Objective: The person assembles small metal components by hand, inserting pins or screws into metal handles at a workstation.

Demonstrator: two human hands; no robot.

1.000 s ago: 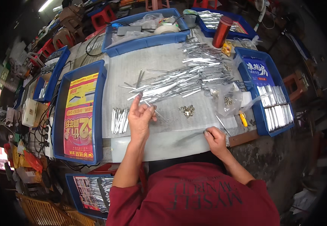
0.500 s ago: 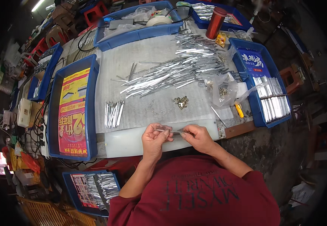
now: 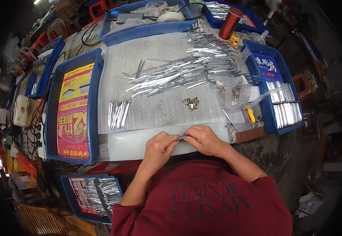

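Observation:
My left hand (image 3: 162, 149) and my right hand (image 3: 204, 140) meet over the white board (image 3: 127, 142) at the table's near edge. Both are closed in a pinch on a small, thin metal strip (image 3: 182, 138), mostly covered by the fingers. Just beyond them lies a little heap of brass-coloured metal pieces (image 3: 191, 103). To the left is a row of silver strips (image 3: 118, 115) laid side by side. A large loose pile of similar silver strips (image 3: 190, 72) spreads over the pale sheet (image 3: 147, 106) further back.
A blue tray (image 3: 94, 129) lined with printed paper stands left; another blue tray (image 3: 275, 129) holds strips at right. Near it are a clear plastic bag (image 3: 234, 96), a yellow-handled cutter (image 3: 251, 115) and a red flask (image 3: 230, 23). A blue bin (image 3: 151, 30) sits at the back.
My hands have drawn closer together, with fingertips now nearly touching, and the strip shows less between them. The whole view has shifted slightly.

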